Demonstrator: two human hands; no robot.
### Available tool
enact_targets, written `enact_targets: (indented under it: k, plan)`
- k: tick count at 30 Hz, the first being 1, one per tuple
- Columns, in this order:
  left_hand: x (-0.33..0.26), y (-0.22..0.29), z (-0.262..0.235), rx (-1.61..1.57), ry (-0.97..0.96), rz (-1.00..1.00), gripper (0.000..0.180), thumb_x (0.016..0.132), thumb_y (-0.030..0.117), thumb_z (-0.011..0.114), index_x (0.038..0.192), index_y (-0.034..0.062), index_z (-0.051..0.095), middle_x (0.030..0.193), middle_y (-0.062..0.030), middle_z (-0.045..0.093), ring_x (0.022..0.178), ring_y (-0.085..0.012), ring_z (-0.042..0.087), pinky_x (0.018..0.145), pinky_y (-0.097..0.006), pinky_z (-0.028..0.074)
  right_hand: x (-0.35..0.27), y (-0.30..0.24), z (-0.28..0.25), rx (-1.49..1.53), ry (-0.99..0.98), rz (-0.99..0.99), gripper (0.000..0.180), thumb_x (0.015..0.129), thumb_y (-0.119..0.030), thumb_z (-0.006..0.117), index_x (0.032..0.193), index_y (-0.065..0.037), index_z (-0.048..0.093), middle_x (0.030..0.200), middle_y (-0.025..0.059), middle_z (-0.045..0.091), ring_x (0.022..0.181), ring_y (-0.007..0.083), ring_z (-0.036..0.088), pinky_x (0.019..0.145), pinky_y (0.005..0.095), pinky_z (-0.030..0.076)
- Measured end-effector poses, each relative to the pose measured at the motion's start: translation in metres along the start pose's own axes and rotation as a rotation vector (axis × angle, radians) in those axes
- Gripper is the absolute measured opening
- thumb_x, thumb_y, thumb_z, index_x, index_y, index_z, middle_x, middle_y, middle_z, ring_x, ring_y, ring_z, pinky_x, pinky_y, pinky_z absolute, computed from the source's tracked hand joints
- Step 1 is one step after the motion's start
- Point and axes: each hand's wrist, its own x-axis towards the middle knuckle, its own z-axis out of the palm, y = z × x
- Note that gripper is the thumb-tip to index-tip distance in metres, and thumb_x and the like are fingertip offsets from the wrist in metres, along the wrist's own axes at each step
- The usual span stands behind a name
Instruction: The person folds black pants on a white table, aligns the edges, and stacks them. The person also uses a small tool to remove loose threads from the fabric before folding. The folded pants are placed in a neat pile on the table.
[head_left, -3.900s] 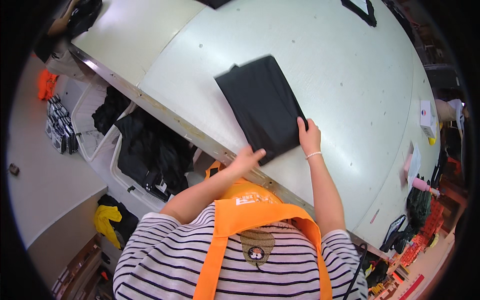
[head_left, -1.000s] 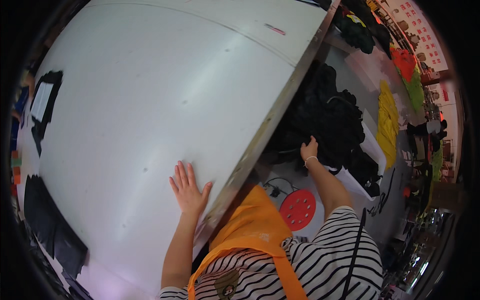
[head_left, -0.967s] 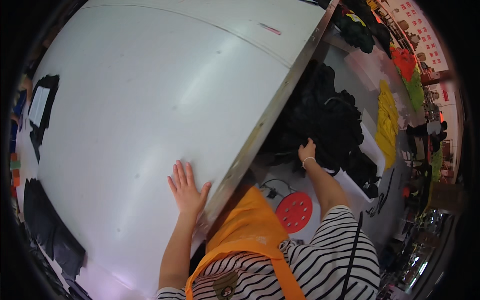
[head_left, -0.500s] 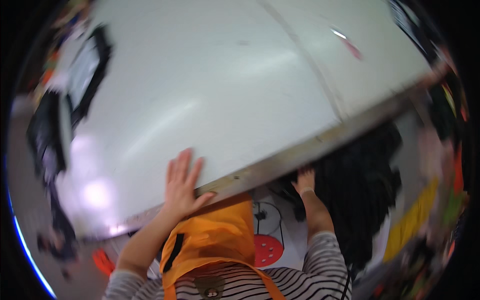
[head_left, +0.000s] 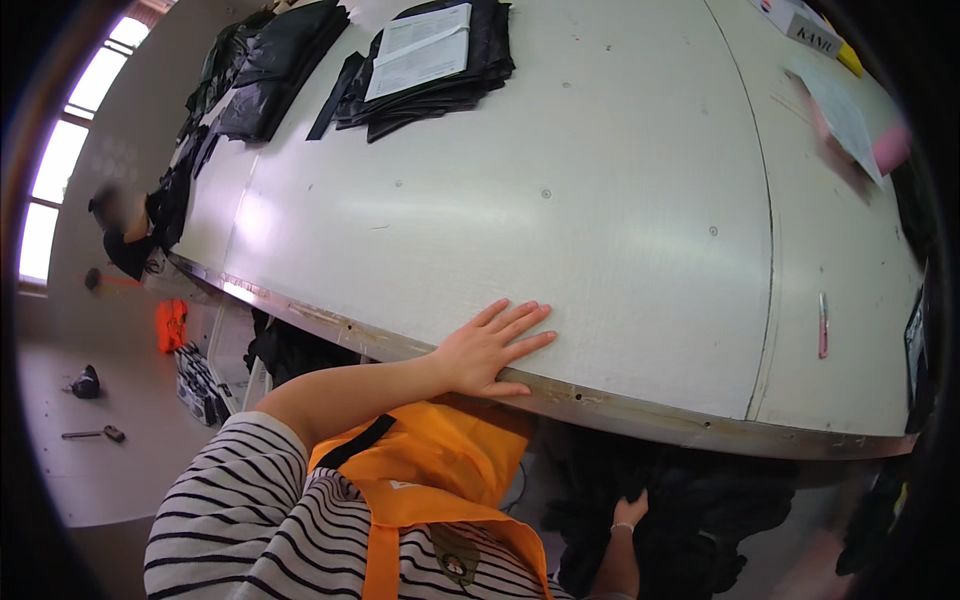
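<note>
My left hand (head_left: 495, 345) lies flat, fingers spread, on the near edge of the big white table (head_left: 620, 220), holding nothing. My right hand (head_left: 630, 510) reaches down below the table edge into a heap of black cloth (head_left: 700, 510). Its fingertips are sunk in the dark fabric, so its grip does not show. I wear a striped shirt and an orange apron (head_left: 440, 470).
A stack of black folded pieces with a white sheet on top (head_left: 430, 55) lies at the far side, with more black garments (head_left: 270, 70) to its left. A pink pen (head_left: 822, 325) and papers (head_left: 845, 110) lie to the right. Another person (head_left: 125, 225) is at the far left.
The view has swung, so the table now fills the upper picture. My left hand stays flat on the table edge and my right hand stays low in the black cloth under it.
</note>
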Motion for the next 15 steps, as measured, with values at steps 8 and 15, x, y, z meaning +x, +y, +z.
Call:
enact_targets:
  k: [8,15]
  plan:
    - [-0.013,-0.005,0.003,-0.035,0.052,0.024,0.077,0.087,0.059,0.043,0.146,0.0147,0.022,0.153,-0.0139,0.014,0.14,-0.0298,0.015,0.112,-0.05,0.012,-0.114,0.002,-0.095,0.494,0.869,0.551,0.054,0.074,-0.001,0.05,0.128,0.005,0.045,0.121,0.0188,0.055,0.103,0.0319,0.055,0.088,0.0357,0.046]
    - [-0.015,-0.016,0.011,-0.091,0.145,0.088,0.08,0.085,0.057,0.046,0.146,0.0112,0.02,0.153,-0.0148,0.01,0.141,-0.0297,0.012,0.112,-0.05,0.01,-0.187,-0.14,-0.097,0.317,0.769,0.274,0.06,0.074,-0.01,0.055,0.131,0.004,0.041,0.126,0.0192,0.049,0.109,0.032,0.05,0.092,0.0372,0.042]
